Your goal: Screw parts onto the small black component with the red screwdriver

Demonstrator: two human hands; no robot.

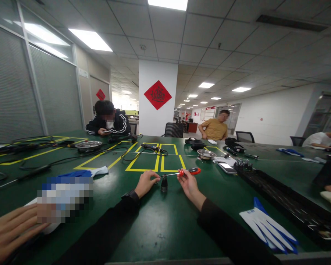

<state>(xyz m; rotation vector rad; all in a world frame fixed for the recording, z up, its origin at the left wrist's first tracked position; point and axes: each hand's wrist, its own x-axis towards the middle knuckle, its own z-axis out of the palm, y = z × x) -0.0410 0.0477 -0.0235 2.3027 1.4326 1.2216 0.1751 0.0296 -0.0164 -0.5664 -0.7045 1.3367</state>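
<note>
- Just right of the black cylindrical part, the right hand grips a red-and-black screwdriver by its handle, thumb against fingers.
- Across the upper end of the part, the screwdriver's thin shaft points left; whether they touch, I cannot tell.
- Just left of the part, the left hand is half curled, thumb and forefinger close together near the shaft's tip; I cannot tell whether they pinch anything.
- Under the part, which stands upright, is the green table.
- Well left of the part lies another person's hand, near blue-and-white fabric.
- Well right of it are a white-and-blue glove, a long black tray and a phone.
- Beyond it, 2 metal dishes stand apart, 1 leftward, 1 rightward.
</note>
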